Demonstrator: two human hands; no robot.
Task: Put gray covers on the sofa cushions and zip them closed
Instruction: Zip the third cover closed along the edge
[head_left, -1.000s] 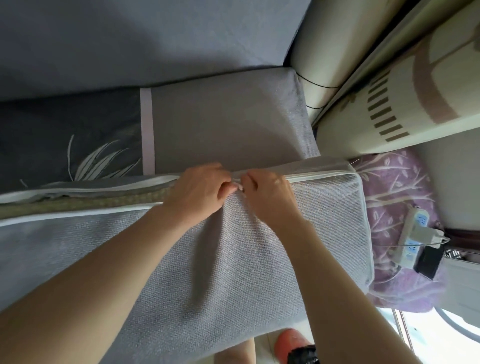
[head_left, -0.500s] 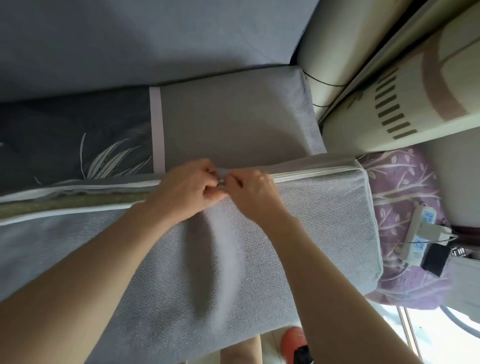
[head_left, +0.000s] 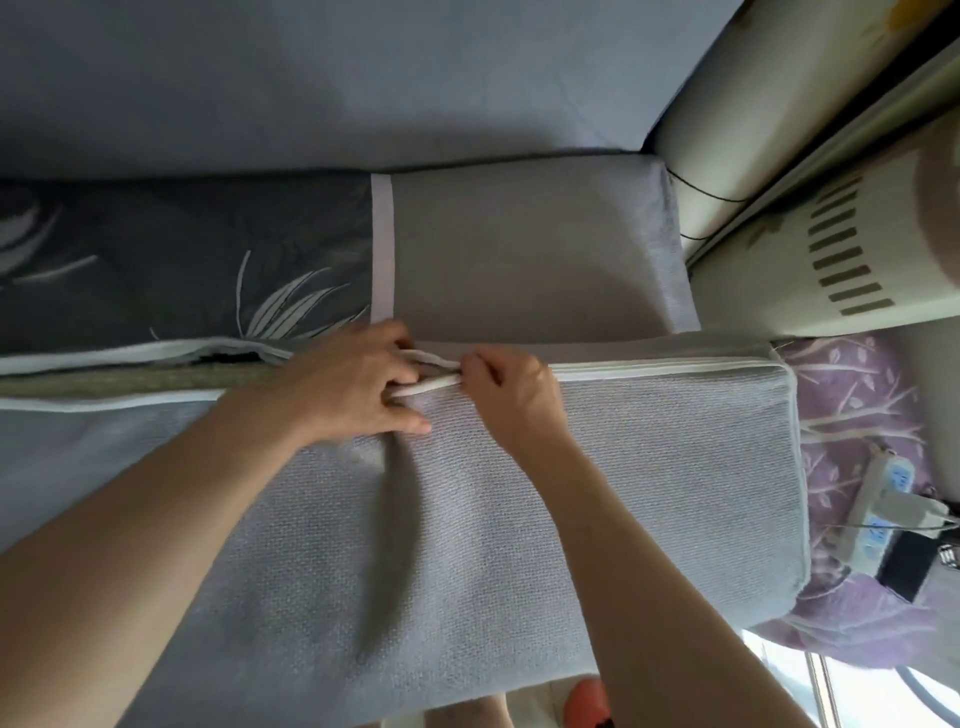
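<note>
A long sofa cushion in a gray woven cover (head_left: 649, 483) lies across my lap, its zipper edge facing away. White zipper tape (head_left: 660, 368) runs shut from the right corner to my right hand (head_left: 511, 387), which pinches the zipper pull. To the left the cover gapes, showing the olive-green cushion core (head_left: 135, 383). My left hand (head_left: 353, 387) grips the two white tape edges together just left of the pull, thumb lying on the gray fabric.
Behind lies a gray seat cushion (head_left: 530, 249) next to a dark leaf-print one (head_left: 182, 260), under the gray sofa back (head_left: 337, 78). Right: cream armrest (head_left: 727, 104), purple patterned cloth (head_left: 852, 415), a power strip (head_left: 883, 499). An orange slipper (head_left: 587, 701) below.
Both hands have shifted left along the zipper edge. The shut part of the zipper has grown longer on the right. My left hand's fingers now hold the tape edges together.
</note>
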